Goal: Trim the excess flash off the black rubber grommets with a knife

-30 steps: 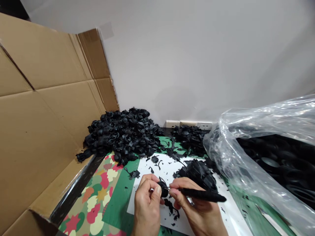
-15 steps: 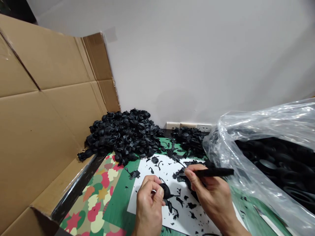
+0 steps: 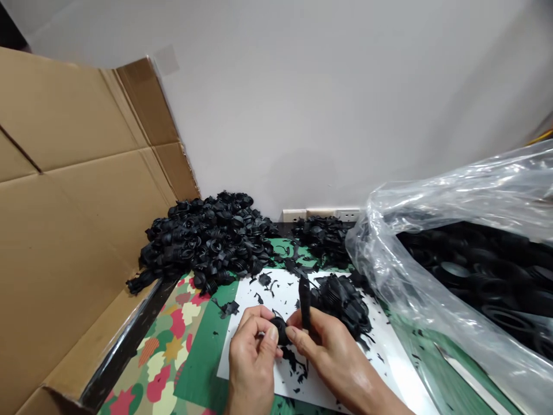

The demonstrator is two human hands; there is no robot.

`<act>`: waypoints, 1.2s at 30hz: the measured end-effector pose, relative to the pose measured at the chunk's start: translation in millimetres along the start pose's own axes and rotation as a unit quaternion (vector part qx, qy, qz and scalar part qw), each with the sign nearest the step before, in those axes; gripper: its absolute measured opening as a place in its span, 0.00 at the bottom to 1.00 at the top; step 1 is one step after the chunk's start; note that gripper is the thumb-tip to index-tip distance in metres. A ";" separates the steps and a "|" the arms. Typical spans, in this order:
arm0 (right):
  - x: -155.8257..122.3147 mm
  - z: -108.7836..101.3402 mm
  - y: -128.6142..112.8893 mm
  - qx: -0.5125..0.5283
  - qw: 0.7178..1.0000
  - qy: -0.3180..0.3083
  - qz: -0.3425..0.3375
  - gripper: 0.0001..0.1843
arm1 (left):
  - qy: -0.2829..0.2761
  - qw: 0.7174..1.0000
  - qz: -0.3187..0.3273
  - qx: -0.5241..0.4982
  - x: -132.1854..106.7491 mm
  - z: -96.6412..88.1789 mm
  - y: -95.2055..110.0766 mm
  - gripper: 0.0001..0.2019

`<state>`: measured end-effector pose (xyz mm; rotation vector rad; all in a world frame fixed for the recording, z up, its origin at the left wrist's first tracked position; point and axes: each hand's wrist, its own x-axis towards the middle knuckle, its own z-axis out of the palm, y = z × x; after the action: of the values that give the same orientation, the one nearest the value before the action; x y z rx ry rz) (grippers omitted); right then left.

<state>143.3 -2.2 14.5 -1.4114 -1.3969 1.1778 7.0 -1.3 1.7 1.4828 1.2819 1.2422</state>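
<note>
Between the thumb and fingers of my left hand (image 3: pixel 254 351) is a small round black rubber part (image 3: pixel 280 331), ribbed and with loose strips. My right hand (image 3: pixel 330 346) meets it from the right, thumb and fingertip at its edge. The same hand grips a slim black-handled tool (image 3: pixel 305 300), its handle pointing up; its working end is hidden. Both hands are above a white sheet (image 3: pixel 400 351) strewn with black scraps (image 3: pixel 296 366). Just beyond my right hand lies a small heap of ribbed black parts (image 3: pixel 345 305).
A large pile of ribbed black parts (image 3: pixel 211 236) sits against a cardboard box (image 3: pixel 95 225). Black scraps (image 3: pixel 322 236) lie near wall sockets (image 3: pixel 348 215). At right, a clear plastic bag (image 3: pixel 375 248) contains black rings. A thin metal tool (image 3: pixel 470 380) rests on the green mat (image 3: pixel 205 357).
My right hand has moved left to the rubber part, and the tool's handle has swung from pointing right to upright. The view has shifted slightly, exposing the small heap of parts.
</note>
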 end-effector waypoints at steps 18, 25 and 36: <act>0.6 -0.3 5.5 0.148 0.989 -0.010 0.018 0.08 | -0.001 0.984 0.040 0.172 -0.2 3.0 -5.1 0.10; 2.2 6.9 10.4 0.251 0.960 -0.018 0.126 0.09 | 0.009 0.997 -0.051 0.059 -1.9 3.2 -1.2 0.12; 4.3 11.8 15.6 0.203 0.977 -0.002 0.064 0.08 | 0.026 0.997 0.000 0.070 -3.7 2.1 -5.3 0.11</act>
<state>135.5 0.4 -3.8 -1.2181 -1.0036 1.4545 7.9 -4.1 -4.5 1.5572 1.4294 1.2178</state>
